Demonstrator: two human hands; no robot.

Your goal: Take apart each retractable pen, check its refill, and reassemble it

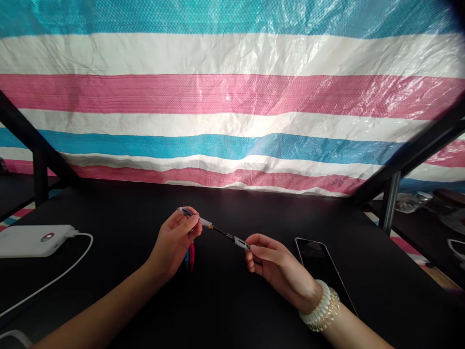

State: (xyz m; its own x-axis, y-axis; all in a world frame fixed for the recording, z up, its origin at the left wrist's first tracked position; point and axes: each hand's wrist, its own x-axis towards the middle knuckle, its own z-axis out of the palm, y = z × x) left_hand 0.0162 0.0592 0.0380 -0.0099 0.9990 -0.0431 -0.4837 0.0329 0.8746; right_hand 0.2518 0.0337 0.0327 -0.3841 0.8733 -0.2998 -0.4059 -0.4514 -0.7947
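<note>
Between my hands, a pen is drawn apart over the black table (225, 291). My left hand (179, 232) pinches the clear pen barrel (206, 222), which tilts down to the right. Out of the barrel's open end runs a thin dark refill (221, 232). At the refill's other end is a grey-white pen part (240, 242), held between the thumb and fingers of my right hand (269, 257); my fingers cover its far end. Below my left hand lie a pink pen (192, 257) and a blue pen (187, 259), partly hidden by the hand.
To the left, a white power bank (36, 241) trails a white cable (85, 249). A dark-screened phone (319, 264) lies beside my right forearm. Black frame bars (390, 194) stand at both sides, with striped plastic sheeting (218, 92) behind the table.
</note>
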